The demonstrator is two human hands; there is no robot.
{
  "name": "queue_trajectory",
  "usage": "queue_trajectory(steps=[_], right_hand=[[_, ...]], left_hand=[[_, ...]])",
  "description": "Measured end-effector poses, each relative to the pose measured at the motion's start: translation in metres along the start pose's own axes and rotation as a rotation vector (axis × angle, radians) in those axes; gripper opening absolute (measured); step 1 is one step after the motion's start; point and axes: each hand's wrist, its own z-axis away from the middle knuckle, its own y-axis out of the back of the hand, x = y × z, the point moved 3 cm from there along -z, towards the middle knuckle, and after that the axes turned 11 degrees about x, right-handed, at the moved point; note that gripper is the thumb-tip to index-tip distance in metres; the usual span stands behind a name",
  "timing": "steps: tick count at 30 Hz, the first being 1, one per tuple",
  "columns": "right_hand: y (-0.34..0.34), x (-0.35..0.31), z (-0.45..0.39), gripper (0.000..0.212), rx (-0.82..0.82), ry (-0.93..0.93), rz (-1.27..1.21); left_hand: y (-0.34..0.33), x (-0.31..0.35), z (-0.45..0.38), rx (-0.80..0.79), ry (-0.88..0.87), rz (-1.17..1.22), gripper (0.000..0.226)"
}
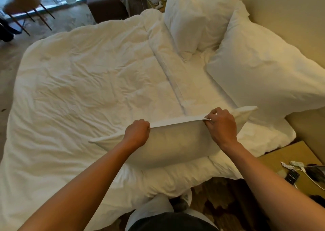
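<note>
- The duvet (pixel 79 83) spreads rumpled over the bed (pixel 197 90), a soft place to set things down.
- Spare pillows (pixel 260 69) lean at the head end.
- The pillow (pixel 175 142) stands on its long edge at the near side of the bed, just above the duvet. It looks light, soft and floppy. Its smooth case would likely slip over the filling, so the top seam, held well apart, is the surest grip.
- The left hand (pixel 137 134) is fisted round the top edge.
- The right hand (pixel 221 125) pinches the same seam between thumb and curled fingers.
</note>
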Motion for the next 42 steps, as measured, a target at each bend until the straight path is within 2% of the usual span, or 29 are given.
queue_trajectory(steps=[4,10,16,23,30,37,42], right_hand=[[0.003,-0.014,-0.005,0.017,0.013,-0.015,0.11],[0.002,-0.024,-0.008,0.022,0.015,-0.133,0.118],[-0.005,-0.031,-0.018,0.029,-0.155,-0.179,0.022],[-0.009,-0.026,-0.03,0.028,-0.328,-0.107,0.061],[-0.009,-0.011,-0.025,0.028,-0.27,-0.066,0.017],[0.0,-0.012,-0.035,0.045,-0.174,-0.06,-0.094],[0.041,0.014,-0.056,0.038,-0.042,-0.018,-0.161]], left_hand=[[-0.003,-0.014,-0.005,0.049,0.014,0.084,0.023],[-0.013,-0.021,-0.015,0.035,0.065,0.305,0.024],[-0.026,-0.037,-0.018,-0.034,0.011,0.415,0.017],[-0.032,-0.061,-0.02,-0.126,-0.032,0.351,0.028],[-0.02,-0.062,-0.015,-0.012,0.023,0.5,0.029],[0.014,-0.042,-0.02,0.117,0.085,0.345,0.032],[0.059,-0.001,-0.041,0.269,0.041,0.221,0.03]])
